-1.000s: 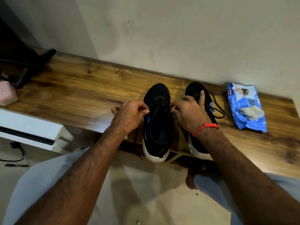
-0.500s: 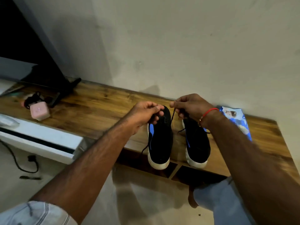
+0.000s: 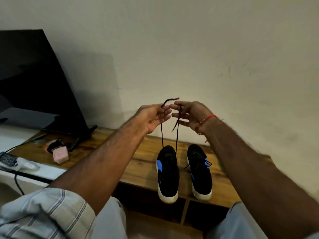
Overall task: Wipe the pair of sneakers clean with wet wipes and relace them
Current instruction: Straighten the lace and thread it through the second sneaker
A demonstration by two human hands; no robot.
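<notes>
Two black sneakers with blue side marks and white soles stand side by side on the wooden shelf (image 3: 143,163), heels towards me. From the left sneaker (image 3: 168,173) two strands of its black lace (image 3: 176,138) run straight up to my hands, held high in front of the wall. My left hand (image 3: 152,116) pinches one lace end at its fingertips. My right hand (image 3: 191,116), with a red thread at the wrist, pinches the other end. The fingertips of both hands nearly meet. The right sneaker (image 3: 200,171) has its lace loosely tied on top.
A dark screen (image 3: 34,80) leans at the left on the shelf. A pink box (image 3: 60,154) and a black tangle of cord lie near its foot. A white unit with a remote and cable sits at far left. The wipes pack is hidden behind my right arm.
Both hands have risen from the left sneaker's tongue to well above it, drawing the lace ends up taut. My view has tilted upward and to the left.
</notes>
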